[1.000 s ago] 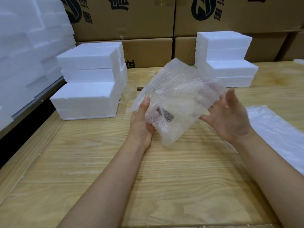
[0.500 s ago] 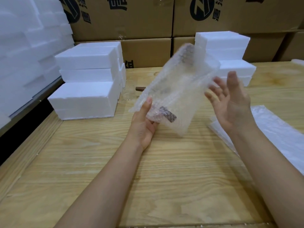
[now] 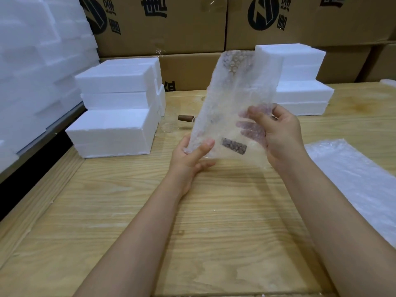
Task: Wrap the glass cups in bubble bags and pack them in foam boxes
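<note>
Left of the upright bubble bag, stacked foam boxes and a glass cup. Left grip pinches the bag's lower corner; right grip, spread and apart earlier, now pinches its right edge. Below it, open worktop.

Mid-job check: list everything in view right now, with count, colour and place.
bubble bag: one, clear, held up at centre; a dark brown piece shows through it
table: one, light wood
foam boxes: two stacks, white; left foam stack back left, right foam stack back right
glass cup: at least one, clear, beside the left foam stack; brown handle next to it
loose foam: pile, white, far left
spare bubble bags: flat pile, clear, right side of the table
cardboard boxes: several, brown, black print, behind the table
left grip: bare hand, pinches the bag's lower left edge
right grip: bare hand, holds the bag's right side
</note>
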`<state>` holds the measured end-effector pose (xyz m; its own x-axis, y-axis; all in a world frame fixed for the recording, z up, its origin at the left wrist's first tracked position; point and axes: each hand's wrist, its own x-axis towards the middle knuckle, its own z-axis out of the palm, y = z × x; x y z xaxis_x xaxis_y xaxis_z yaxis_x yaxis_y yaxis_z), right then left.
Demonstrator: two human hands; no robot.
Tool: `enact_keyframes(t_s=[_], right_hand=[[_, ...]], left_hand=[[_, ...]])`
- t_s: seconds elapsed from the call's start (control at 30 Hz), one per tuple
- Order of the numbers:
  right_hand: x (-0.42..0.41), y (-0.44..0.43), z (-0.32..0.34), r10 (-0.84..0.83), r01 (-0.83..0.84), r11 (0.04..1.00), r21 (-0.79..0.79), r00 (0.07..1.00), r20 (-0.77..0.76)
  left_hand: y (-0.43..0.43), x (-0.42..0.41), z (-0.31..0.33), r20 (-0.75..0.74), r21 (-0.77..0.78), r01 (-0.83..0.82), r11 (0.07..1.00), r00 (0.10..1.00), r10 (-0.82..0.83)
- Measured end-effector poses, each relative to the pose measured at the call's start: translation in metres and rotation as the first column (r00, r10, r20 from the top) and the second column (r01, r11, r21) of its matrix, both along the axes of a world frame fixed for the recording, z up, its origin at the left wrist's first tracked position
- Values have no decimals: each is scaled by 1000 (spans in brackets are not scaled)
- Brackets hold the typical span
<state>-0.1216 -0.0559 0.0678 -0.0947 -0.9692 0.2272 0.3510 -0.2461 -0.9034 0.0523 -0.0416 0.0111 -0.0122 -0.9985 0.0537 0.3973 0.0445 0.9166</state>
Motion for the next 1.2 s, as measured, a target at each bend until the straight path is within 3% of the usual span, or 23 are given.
enact_keyframes(t_s=[0.13, 0.3, 0.43, 0.57, 0.7, 0.83, 0.97, 1.1, 1.2], right_hand=[[-4, 5, -5, 89, -84, 995, -46, 990, 114], [-8, 7, -16, 121, -114, 991, -71, 988, 101], [-6, 3, -21, 17, -30, 996, -84, 989, -145], [0, 6, -25, 181, -141, 982, 123, 882, -435], [0, 9, -28, 280, -179, 956, 232, 792, -542], [7, 10, -28, 50, 21, 996, 88, 687, -725], [18, 16, -33, -161, 140, 985, -98, 564, -810], [21, 19, -39, -207, 116, 978, -172, 521, -828], [24, 21, -40, -186, 56, 981, -186, 555, -811]], left_hand=[[-2, 4, -2, 111, 2, 67, 998, 992, -67], [-1, 6, 0, 133, 8, 175, 984, 976, -175], [-2, 8, -2, 133, -14, 243, 970, 962, -239], [-2, 7, -4, 199, -40, 251, 967, 950, -239], [0, 6, -5, 290, -126, 257, 958, 933, -212], [4, 0, -1, 334, -118, 307, 944, 908, -253], [10, -6, 4, 256, -101, 342, 934, 916, -308], [8, -19, -1, 390, -173, 166, 971, 917, -87], [7, -24, -3, 411, -243, 88, 966, 911, 21]])
